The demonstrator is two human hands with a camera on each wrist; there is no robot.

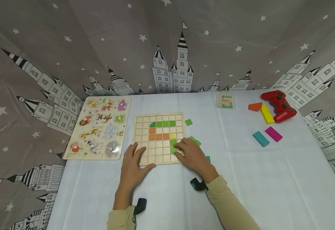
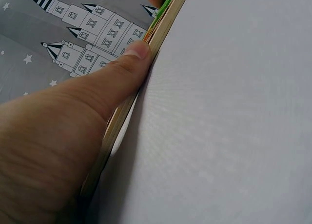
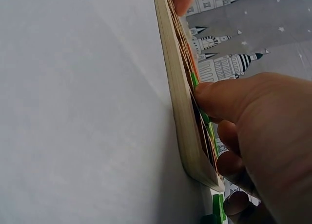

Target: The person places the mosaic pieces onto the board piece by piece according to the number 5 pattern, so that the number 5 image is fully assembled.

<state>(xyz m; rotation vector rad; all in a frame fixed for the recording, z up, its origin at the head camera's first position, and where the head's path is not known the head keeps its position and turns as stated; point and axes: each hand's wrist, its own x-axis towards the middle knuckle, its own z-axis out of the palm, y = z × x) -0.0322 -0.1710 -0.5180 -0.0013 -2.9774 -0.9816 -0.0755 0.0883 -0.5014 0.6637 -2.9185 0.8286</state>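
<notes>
Left hand point(image 1: 133, 167): fingers spread, unclenched, at the near left corner of a pale wooden grid board point(image 1: 159, 150), thumb against its near edge. Right hand point(image 1: 191, 155): thumb and fingertip pinch a flat green square tile point(image 1: 172, 149) towards the board's near right corner, one column in from the right edge. Board lies flat on the white-covered table point(image 1: 242, 191), apart from the far edge. Loose green square tiles point(image 1: 188, 122) lie just outside the board's right edge. Handling, as judged: tile light, stiff, hardly fragile, possibly slippery; material unconfirmed. Best held by two opposite sides. Board appears rigid and liable to slide; steady it by the outer rim near a corner.
</notes>
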